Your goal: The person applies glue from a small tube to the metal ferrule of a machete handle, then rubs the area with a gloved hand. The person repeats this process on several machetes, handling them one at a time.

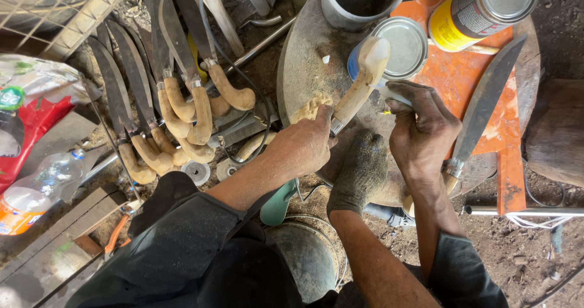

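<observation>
My left hand (306, 145) presses a pale crumpled pad (311, 107) against the light wooden handle (364, 80) of a knife, close to its metal collar. The handle slants up over a round wooden block (304, 58). My right hand (421, 131) is closed on a small white object (395, 94) with a yellow tip, right beside the handle. Between my hands, a limb in a grey knitted cover (360, 171), a glove or a sock, rests on the block and hides the knife's blade.
Several curved knives with wooden handles (176, 110) lie in a row at left. On the block and an orange board (508, 131) stand a grey pot (359, 1), an open tin (398, 45) and a yellow can (480, 10). A long blade (486, 101) lies at right. A plastic bottle (36, 192) lies far left.
</observation>
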